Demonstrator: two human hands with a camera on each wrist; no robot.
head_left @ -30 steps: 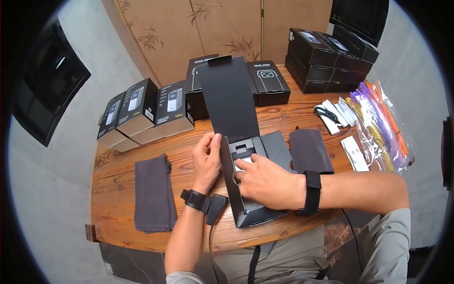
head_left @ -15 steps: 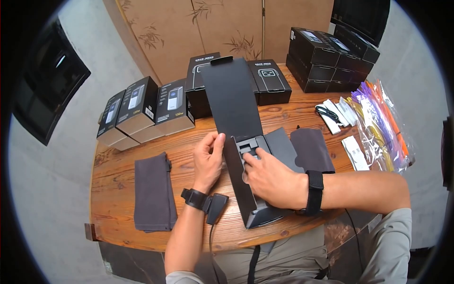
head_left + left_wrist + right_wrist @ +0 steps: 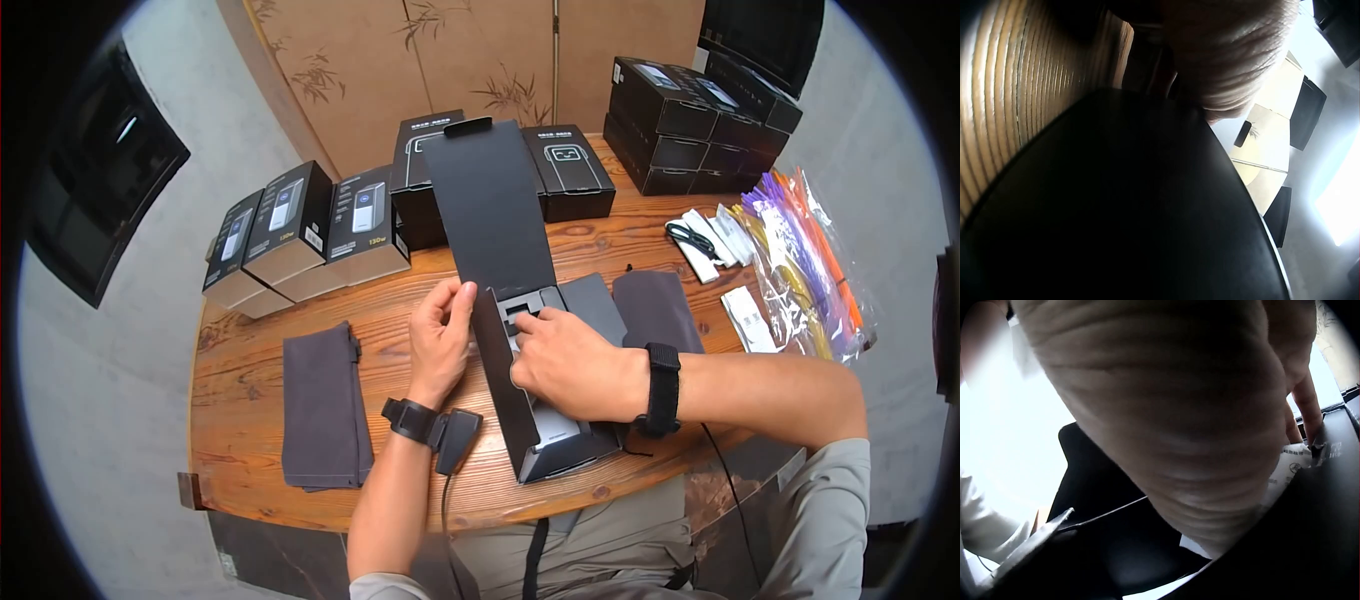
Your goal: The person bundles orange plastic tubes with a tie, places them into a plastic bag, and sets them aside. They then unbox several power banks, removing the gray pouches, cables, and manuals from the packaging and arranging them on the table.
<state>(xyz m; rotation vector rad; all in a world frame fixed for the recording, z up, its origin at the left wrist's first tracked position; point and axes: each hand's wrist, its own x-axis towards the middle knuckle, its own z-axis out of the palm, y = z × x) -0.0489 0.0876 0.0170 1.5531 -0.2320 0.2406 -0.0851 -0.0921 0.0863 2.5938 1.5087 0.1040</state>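
Observation:
A black box lies open on the wooden table in front of me, its long lid folded back and a side flap spread to the right. My left hand pinches the upper corner of the box's left wall between thumb and curled fingers; that black wall fills much of the left wrist view. My right hand reaches inside, fingertips at the slot of the dark insert. A light grey item shows below that hand. Beside the right fingers is a white printed piece. The right thumb is hidden.
Dark folded cloth pouches lie left and right of the box. Several black boxes stand along the back, with a stack at back right. White packets and a bag of coloured ties lie on the right.
The black box has shifted slightly right. My right hand has moved up toward the insert's far end, uncovering the grey item below. My left hand stays at the wall.

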